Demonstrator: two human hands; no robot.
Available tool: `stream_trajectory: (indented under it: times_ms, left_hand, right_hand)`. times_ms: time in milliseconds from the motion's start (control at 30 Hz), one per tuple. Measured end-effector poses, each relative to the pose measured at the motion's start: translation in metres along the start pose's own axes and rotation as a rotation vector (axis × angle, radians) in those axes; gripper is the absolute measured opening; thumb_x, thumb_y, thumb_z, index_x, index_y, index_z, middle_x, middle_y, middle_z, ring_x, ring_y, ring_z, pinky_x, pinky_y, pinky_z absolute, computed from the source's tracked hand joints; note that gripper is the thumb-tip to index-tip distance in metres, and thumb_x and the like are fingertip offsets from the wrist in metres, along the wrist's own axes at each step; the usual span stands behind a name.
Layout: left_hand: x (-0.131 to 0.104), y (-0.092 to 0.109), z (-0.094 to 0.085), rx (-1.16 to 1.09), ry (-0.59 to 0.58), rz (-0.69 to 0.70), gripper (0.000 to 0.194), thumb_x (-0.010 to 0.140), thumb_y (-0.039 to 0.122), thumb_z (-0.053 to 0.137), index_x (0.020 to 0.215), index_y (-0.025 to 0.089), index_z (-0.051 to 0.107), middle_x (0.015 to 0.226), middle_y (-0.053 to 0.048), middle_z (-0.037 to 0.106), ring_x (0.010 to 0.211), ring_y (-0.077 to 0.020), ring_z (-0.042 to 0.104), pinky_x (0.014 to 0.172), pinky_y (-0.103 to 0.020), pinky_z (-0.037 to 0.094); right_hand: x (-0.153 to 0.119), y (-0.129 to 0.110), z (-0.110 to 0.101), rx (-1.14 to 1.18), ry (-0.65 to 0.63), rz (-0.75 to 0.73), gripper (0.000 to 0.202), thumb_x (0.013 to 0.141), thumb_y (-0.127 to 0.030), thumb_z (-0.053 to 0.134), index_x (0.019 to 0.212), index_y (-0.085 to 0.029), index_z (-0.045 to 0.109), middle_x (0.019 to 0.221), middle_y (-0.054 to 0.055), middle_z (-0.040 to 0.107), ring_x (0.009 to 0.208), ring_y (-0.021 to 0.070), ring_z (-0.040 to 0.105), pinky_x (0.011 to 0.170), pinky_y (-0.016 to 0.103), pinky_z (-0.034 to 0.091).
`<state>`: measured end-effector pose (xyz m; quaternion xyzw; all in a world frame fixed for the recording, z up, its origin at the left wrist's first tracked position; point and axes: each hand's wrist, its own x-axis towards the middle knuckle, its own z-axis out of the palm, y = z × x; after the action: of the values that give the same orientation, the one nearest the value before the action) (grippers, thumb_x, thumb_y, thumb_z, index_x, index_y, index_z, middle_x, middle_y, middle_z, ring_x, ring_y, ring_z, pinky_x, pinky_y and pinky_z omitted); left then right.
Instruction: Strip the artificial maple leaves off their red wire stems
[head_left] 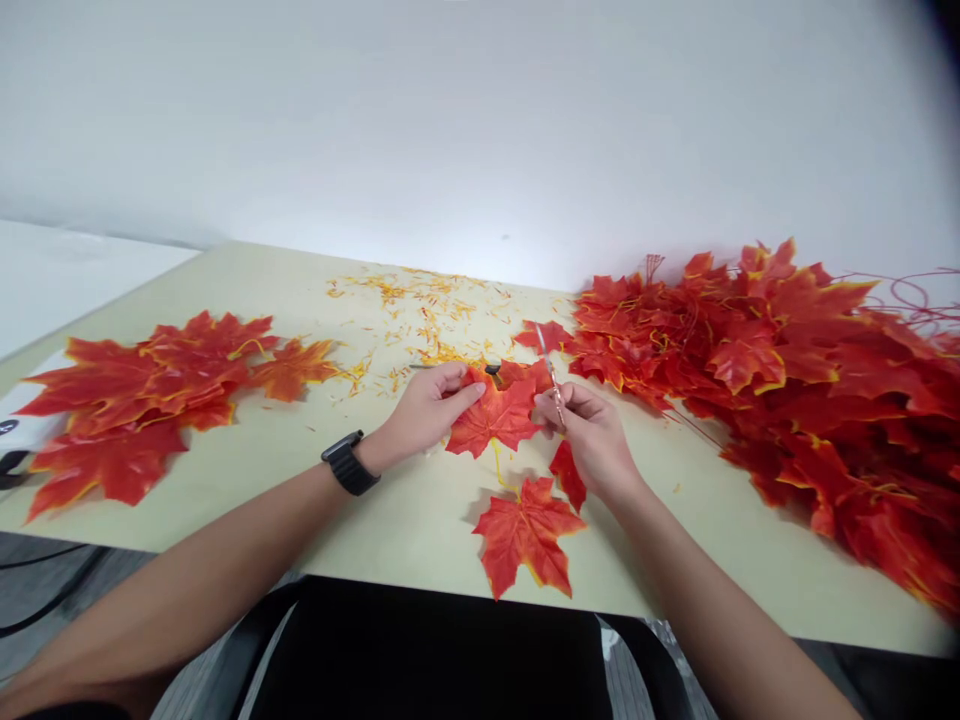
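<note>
Near the table's middle, a red artificial maple leaf [496,412] is pinched at its upper left edge by my left hand [431,410], which wears a black watch. My right hand [592,430] is closed around slim silver scissors [551,370], seen edge-on with the tip pointing up and away. Their finger loops are mostly hidden by the hand. From the held leaf a yellow stem [499,465] runs down to another red maple leaf [527,535] close to the front edge. Partly behind my right hand shows a smaller red leaf piece [568,475].
Thin yellow and orange trimmings [427,315] lie scattered at the back. A small leaf stack [165,375] sits on the left, over a white object [30,415]. A large heap of red leaves [787,370] fills the right side. The white wall [450,130] stands behind.
</note>
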<state>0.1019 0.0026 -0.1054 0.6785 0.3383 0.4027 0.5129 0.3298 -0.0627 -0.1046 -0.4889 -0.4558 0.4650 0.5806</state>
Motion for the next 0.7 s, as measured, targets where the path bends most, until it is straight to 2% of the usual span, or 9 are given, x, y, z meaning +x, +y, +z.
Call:
stream_trajectory:
  times_ms: [67,167,300,433,533,700]
  left_hand:
    - [0.001,-0.002,-0.001,0.003,0.041,0.012,0.043,0.094,0.045,0.069,0.072,0.021,0.041,0.066,0.004,0.042,0.059,-0.0098,0.040,0.055,-0.025,0.030]
    - [0.002,-0.002,-0.002,-0.019,0.055,0.011,0.040,0.094,0.044,0.068,0.074,0.021,0.043,0.067,0.004,0.045,0.060,-0.0105,0.043,0.056,-0.025,0.033]
    - [0.002,-0.001,-0.002,-0.073,0.022,-0.020,0.036,0.094,0.046,0.067,0.076,0.020,0.049,0.071,0.001,0.053,0.063,-0.0122,0.049,0.058,-0.026,0.039]
    - [0.002,-0.002,-0.002,-0.082,0.024,-0.016,0.039,0.095,0.049,0.066,0.073,0.020,0.051,0.069,0.001,0.053,0.061,-0.0121,0.046,0.056,-0.027,0.037]
    - [0.001,-0.002,-0.002,-0.074,0.031,-0.022,0.038,0.093,0.048,0.067,0.072,0.020,0.053,0.068,0.002,0.051,0.060,-0.0116,0.043,0.056,-0.027,0.035]
    - [0.001,0.002,-0.004,-0.123,-0.008,-0.050,0.033,0.091,0.044,0.068,0.073,0.019,0.056,0.071,0.001,0.054,0.064,-0.0124,0.048,0.060,-0.027,0.038]
  right_hand:
    - [-0.002,-0.004,-0.001,-0.012,-0.020,-0.065,0.051,0.082,-0.049,0.089,0.068,-0.022,0.048,0.061,-0.005,0.046,0.056,0.0105,0.037,0.057,0.027,0.030]
    - [-0.006,-0.008,-0.001,-0.072,-0.124,-0.110,0.055,0.085,-0.055,0.086,0.069,-0.022,0.044,0.063,-0.006,0.039,0.057,0.0099,0.029,0.056,0.028,0.024]
    - [-0.008,-0.005,-0.002,-0.254,-0.209,-0.061,0.055,0.089,-0.058,0.080,0.075,-0.023,0.039,0.071,-0.005,0.039,0.062,0.0112,0.030,0.057,0.028,0.026]
    - [-0.006,0.003,-0.006,-0.423,-0.244,-0.039,0.051,0.094,-0.054,0.074,0.077,-0.024,0.036,0.072,-0.005,0.037,0.065,0.0129,0.031,0.059,0.029,0.028]
    - [-0.005,0.004,-0.008,-0.455,-0.280,-0.031,0.047,0.096,-0.049,0.072,0.077,-0.024,0.038,0.072,-0.004,0.037,0.067,0.0140,0.034,0.060,0.029,0.029]
    - [-0.007,-0.001,-0.006,-0.426,-0.330,0.010,0.045,0.095,-0.045,0.071,0.074,-0.024,0.038,0.072,-0.003,0.043,0.069,0.0148,0.039,0.064,0.029,0.036]
